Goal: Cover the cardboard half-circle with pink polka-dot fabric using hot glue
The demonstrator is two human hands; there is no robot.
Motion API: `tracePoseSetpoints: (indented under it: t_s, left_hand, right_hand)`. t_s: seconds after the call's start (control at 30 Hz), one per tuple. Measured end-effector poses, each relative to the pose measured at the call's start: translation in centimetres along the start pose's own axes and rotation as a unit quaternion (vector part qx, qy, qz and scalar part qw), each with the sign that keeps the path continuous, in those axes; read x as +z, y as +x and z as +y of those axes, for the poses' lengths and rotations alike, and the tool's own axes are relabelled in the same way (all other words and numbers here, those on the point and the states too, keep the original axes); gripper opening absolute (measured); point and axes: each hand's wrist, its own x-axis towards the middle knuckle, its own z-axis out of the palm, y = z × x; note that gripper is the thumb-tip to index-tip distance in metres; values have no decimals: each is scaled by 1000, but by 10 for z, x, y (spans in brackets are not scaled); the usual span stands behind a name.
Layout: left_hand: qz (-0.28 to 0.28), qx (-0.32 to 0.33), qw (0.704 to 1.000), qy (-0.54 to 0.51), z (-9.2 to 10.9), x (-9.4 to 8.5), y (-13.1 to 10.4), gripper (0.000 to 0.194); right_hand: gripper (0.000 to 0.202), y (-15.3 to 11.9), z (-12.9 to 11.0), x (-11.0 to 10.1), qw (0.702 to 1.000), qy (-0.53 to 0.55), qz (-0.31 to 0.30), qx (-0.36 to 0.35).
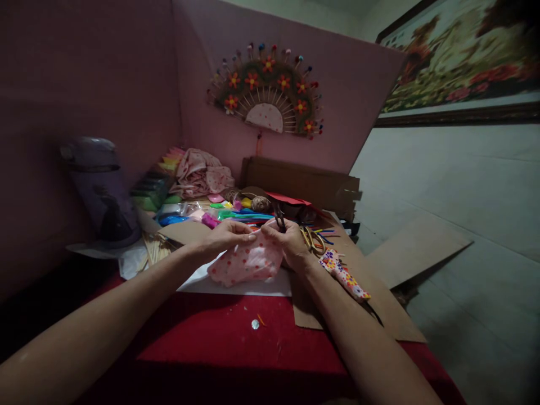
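Note:
A piece of pink cloth with red dots (248, 261) hangs between my two hands above the front of the table. My left hand (230, 235) pinches its upper edge between thumb and fingers. Close beside it, my right hand (291, 239) is closed on the upper right part of the cloth. A small dark tool (279, 218) stands up at the right fingers; I cannot tell its kind or whether it is held. Just right of that hand lie gold-handled scissors (313, 241). A floral cloth-covered piece (343, 275) rests near my right forearm.
The table has a red cover (202, 337). Cardboard (383, 304) lies at the right. Behind are a bundled dotted cloth (202, 171), twine balls (260, 203) and coloured craft pieces. A purple bottle (103, 191) stands left. A decorated fan (268, 93) hangs on the pink panel.

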Motion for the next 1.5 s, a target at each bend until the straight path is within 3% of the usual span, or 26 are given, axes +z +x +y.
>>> tracePoseSetpoints:
  t_s: [0.13,0.3,0.5,0.77,0.97,1.03,1.3,1.5]
  left_hand:
    - [-1,-41,999,-8,-5,-4,3,31]
    - [94,-27,995,-8,-10,-12,11,29]
    - [200,31,972,-122,-5,-15,14,34]
    - [243,101,941,-211,-3,-17,15,41]
    - [319,174,911,-194,-2,-22,18,36]
    - [335,181,905,-188,-2,-23,19,35]
    - [360,167,896,-198,-2,-29,21,29]
    - [313,137,910,-233,-6,-35,22,24]
  right_hand:
    - [32,5,2,-4,994,-3,102,-42]
    - [35,21,12,-23,967,35,242,-75]
    - [37,23,11,-22,955,73,281,-55]
    - [36,13,6,-14,972,65,225,22]
    - [31,5,3,-10,996,28,61,63]
    - [30,3,4,-9,997,20,32,66]
    - [27,5,12,-12,997,19,5,70]
    - [26,5,17,-13,995,31,-12,91]
